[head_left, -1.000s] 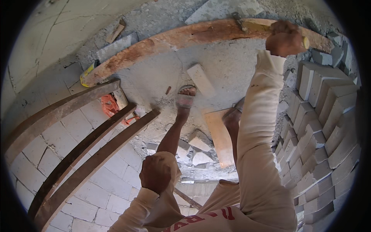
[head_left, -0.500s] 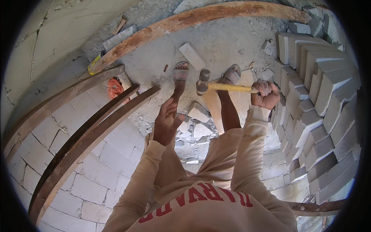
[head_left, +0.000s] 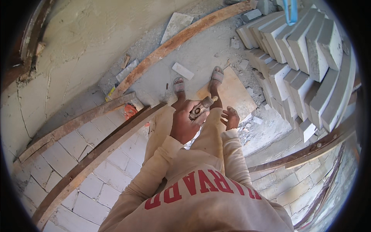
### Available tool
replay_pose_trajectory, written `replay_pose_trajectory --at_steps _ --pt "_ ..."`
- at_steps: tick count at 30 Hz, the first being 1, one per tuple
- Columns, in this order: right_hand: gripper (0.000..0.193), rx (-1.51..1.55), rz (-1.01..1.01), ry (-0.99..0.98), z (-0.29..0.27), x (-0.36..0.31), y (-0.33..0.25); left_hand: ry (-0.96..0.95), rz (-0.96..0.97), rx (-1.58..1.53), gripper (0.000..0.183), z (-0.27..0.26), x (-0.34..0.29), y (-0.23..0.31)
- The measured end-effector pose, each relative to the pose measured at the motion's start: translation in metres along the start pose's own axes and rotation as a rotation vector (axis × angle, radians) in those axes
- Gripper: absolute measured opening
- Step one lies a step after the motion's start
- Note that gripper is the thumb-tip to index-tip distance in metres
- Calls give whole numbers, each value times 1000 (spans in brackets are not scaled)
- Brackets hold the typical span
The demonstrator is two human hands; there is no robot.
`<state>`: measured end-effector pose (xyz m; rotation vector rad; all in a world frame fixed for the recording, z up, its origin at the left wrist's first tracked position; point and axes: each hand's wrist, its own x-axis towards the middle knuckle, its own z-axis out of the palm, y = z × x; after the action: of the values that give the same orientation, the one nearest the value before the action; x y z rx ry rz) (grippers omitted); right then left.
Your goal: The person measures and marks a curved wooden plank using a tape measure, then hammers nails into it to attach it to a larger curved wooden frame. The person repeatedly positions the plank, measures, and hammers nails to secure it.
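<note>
My left hand [head_left: 184, 125] is wrapped round the head of a hammer [head_left: 198, 111], in front of my lap. One blunt end of the head sticks out past the fingers, and the handle is hidden from view. To the right, my right hand [head_left: 230, 118] is held up beside my thigh, open, with loosely bent fingers and nothing in it. Beyond the hands, my sandalled feet stand on the dusty floor, and a sheet of board [head_left: 232, 92] lies by the right foot.
Stacked grey blocks [head_left: 278, 77] rise on the right. Wooden beams [head_left: 92, 154] cross the left side, and another long beam [head_left: 181, 38] lies beyond my feet. A loose block [head_left: 182, 71] is on the floor near the feet. A block wall [head_left: 77, 54] stands at the left.
The hammer has passed from my right hand, which gripped its yellow handle, to my left hand, now round its head. My right hand has opened and lowered. The view has shifted.
</note>
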<state>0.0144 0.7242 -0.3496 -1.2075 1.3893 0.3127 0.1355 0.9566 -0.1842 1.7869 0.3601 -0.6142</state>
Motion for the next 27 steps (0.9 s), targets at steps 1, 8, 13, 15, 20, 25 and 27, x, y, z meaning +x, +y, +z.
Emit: replay_pose_trajectory --at_steps 1,8,13,15,20,25,27 --pt "50 -173 -129 -7 -8 -9 5 12 60 28 37 -4 -5 4" --pt "36 -226 -190 21 -71 -84 32 -50 279 230 36 -62 -30 11" --pt "24 -72 -45 170 -120 -134 115 -116 239 193 28 -117 -22 19" --pt "19 -190 -21 238 -136 -152 150 -167 110 -29 30 -132 -11 30" --pt "27 -78 -164 269 -143 -198 147 -224 -151 -419 39 -162 3 38" --pt "39 -34 -319 191 -130 -207 85 -230 -254 -630 37 -168 2 60" --pt "43 -41 -397 148 -122 -209 59 -290 -265 -622 36 -170 3 60"
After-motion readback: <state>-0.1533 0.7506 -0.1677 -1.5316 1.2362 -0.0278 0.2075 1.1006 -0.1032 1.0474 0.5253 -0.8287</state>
